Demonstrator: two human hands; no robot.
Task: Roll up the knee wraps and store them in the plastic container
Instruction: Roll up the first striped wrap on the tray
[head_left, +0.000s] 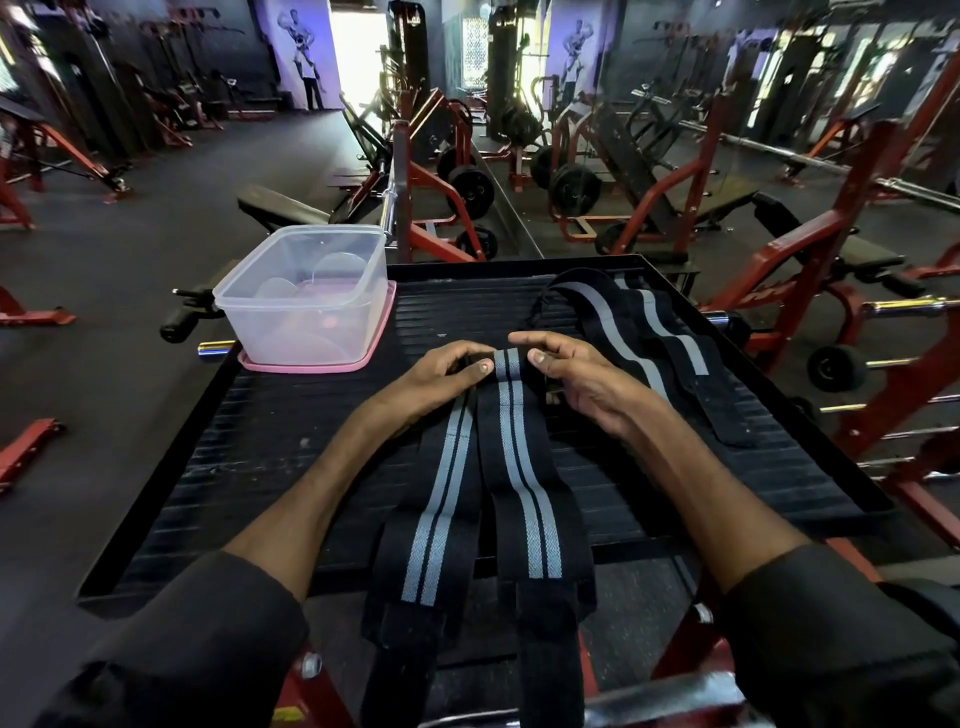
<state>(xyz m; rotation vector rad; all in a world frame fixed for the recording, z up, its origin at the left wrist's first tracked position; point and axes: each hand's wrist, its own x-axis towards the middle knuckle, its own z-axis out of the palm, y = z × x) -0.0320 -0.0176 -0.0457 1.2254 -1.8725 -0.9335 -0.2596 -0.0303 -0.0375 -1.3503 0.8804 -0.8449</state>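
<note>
2 knee wrap (519, 467) tails overhang near platform (260, 441) edge; container (291, 332) far-left corner; I see L hand (436, 376), R hand (576, 374) pinching its fold.

Black ribbed platform (270, 457); beyond it red machines (431, 176), weight plates (470, 192), a padded bench (283, 205), perhaps a mirror (675, 104).

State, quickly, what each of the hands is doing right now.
Left hand: closed, pinching the near knee wrap at its far end.
Right hand: closed, pinching the same end.
</note>
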